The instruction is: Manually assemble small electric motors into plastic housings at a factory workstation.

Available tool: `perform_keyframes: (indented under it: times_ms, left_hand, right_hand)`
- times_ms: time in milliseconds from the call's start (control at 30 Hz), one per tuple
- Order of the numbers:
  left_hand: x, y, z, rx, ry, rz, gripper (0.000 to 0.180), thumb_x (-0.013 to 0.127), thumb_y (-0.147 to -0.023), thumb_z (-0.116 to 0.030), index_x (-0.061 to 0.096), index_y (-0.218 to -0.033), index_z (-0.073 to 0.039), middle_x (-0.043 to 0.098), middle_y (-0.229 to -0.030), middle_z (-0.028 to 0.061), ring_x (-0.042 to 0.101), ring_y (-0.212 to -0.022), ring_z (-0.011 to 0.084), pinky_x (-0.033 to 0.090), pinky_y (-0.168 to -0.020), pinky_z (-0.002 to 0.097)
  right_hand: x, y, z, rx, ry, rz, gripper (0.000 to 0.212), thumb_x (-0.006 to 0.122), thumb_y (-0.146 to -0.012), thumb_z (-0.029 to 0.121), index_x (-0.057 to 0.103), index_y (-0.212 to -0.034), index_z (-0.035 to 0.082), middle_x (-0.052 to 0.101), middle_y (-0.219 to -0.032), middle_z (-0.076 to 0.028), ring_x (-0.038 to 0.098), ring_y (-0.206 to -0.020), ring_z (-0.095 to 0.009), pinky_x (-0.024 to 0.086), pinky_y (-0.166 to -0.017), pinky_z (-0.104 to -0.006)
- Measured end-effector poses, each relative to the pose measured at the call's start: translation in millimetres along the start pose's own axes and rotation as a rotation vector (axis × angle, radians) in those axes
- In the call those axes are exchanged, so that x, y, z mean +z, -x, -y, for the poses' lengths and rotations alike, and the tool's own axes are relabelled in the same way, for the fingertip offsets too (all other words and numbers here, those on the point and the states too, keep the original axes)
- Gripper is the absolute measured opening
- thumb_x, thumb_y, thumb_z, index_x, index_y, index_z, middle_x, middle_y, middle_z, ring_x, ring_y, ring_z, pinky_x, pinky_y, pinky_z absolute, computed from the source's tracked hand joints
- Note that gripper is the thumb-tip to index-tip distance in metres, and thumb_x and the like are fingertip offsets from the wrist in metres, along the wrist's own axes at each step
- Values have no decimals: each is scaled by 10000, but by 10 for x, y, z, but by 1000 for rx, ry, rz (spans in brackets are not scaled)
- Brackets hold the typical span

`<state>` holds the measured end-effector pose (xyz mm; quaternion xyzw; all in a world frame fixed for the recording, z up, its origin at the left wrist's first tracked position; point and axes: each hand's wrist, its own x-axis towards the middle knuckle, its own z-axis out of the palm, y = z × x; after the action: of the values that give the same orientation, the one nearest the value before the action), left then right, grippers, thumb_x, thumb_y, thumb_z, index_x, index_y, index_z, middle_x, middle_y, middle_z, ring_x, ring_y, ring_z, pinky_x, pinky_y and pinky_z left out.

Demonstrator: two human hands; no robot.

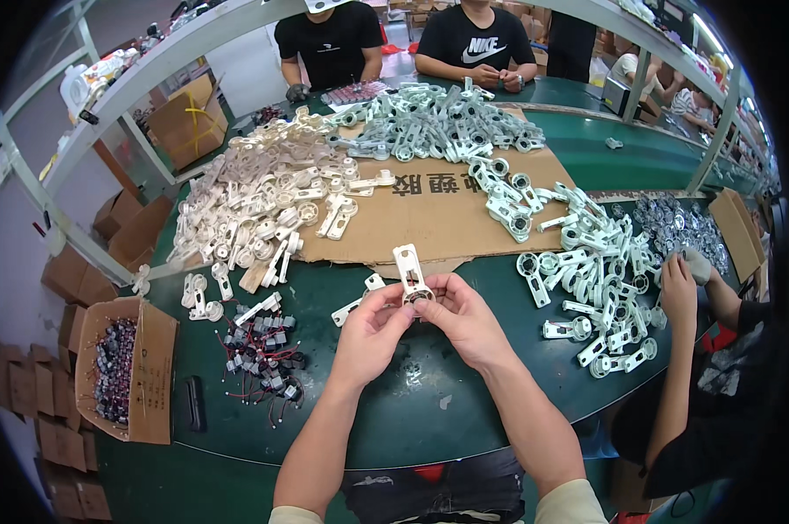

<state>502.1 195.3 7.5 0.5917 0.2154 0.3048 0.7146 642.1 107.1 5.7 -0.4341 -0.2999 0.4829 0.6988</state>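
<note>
White plastic housing (407, 266), head view: gripped between the left hand (370, 332) and the right hand (464, 321), both closed about its ring end, thumbs meeting there, presumably to steady it from two sides; its long end points away from them. Well left of the left hand, an open carton (154, 375) contains small wired parts (115, 371); a loose pile (268, 354) of similar parts lies nearer, probably for easy reach. Beyond both hands, a cardboard sheet (447, 214) lies partly under heaped housings (268, 175), perhaps protecting them
</note>
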Motion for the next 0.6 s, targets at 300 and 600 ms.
perform_keyframes:
  times_ms: [300,600]
  left_hand:
    - [-101,-66,189,195,-273,-19,136,687,-932,-21,611,-1045,-22,656,-1016,21,630,-924,96,520,-838,259]
    - [-678,-97,-120,162,-852,-374,254,672,-926,-134,657,-1134,11,661,-1044,144,673,-885,234,545,-809,342]
  right_hand:
    - [16,-62,-213,-27,206,-5,263,627,-972,50,511,-1195,-27,597,-1069,-80,578,-974,-121,498,-884,-269]
    - [-191,-99,-91,-178,735,-347,198,689,-936,146,644,-1035,-19,647,-953,-87,635,-779,-142,533,-720,-289]
